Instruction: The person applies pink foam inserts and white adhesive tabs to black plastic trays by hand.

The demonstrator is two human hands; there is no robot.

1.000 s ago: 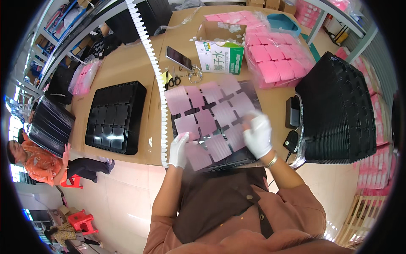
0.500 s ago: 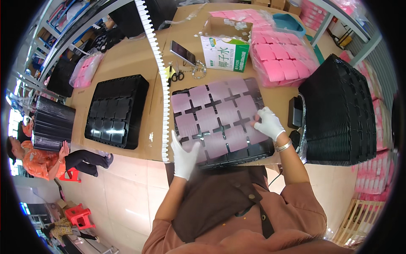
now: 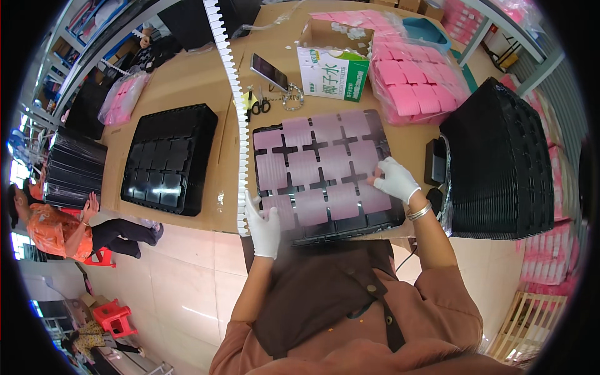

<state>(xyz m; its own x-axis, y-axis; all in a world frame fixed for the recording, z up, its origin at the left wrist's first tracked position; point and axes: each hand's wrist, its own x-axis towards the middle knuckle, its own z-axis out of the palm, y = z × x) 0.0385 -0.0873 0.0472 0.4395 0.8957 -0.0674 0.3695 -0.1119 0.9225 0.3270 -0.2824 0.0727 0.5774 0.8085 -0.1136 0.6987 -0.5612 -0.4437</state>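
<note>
A translucent pink sheet with cross-shaped cutouts lies over a black plastic tray in front of me, roughly lined up with its cells. At the tray's near left corner is my left hand, white-gloved, its thumb and fingers apart. My right hand, gloved with bare fingertips showing, pinches the sheet's right edge. Whether the left fingers touch the tray's rim cannot be made out.
Stacked black trays stand at right; another black tray lies left, past a white toothed strip. Behind are scissors, a phone, a carton and bagged pink sheets. A co-worker is at far left.
The pink sheet has shifted slightly and lies flatter and straighter over the tray. My left hand has moved a little left, away from the sheet's near edge. My right hand has barely moved.
</note>
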